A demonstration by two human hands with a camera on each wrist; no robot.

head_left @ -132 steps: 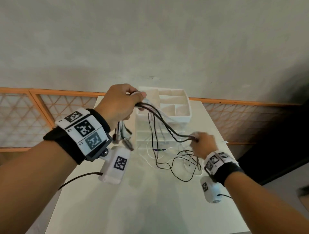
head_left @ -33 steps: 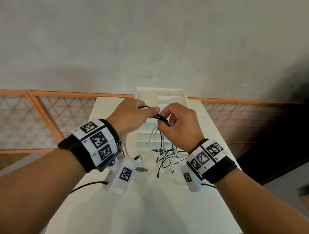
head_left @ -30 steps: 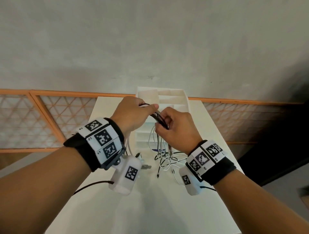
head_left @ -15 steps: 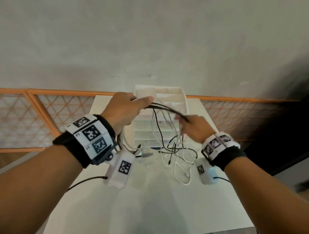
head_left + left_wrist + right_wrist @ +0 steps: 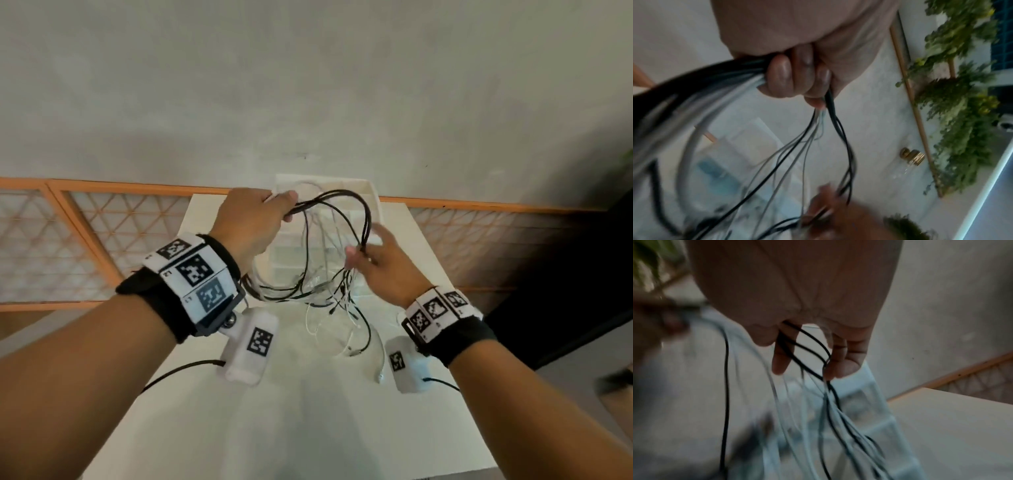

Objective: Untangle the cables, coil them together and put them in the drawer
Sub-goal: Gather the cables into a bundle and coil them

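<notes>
My left hand (image 5: 253, 226) is raised in front of the white drawer unit (image 5: 374, 196) and grips a bundle of black and white cables (image 5: 356, 209). In the left wrist view its fingers (image 5: 789, 76) curl tightly round the cables (image 5: 840, 129). A loop of black strands arches from it to my right hand (image 5: 380, 265). There the cables (image 5: 809, 345) run between the thumb and the straight, spread fingers (image 5: 840, 366). The loose ends hang down to the white table (image 5: 308, 428).
An orange lattice railing (image 5: 102, 222) runs behind the table, with a grey wall above it. The table's right edge borders a dark drop. The left wrist view shows green plants (image 5: 962, 113) and a small gold-capped glass bottle (image 5: 910, 157).
My right hand has swung back toward the left hand after drawing the cables out to the right. The strands between the hands now form a raised loop. The left hand keeps its grip.
</notes>
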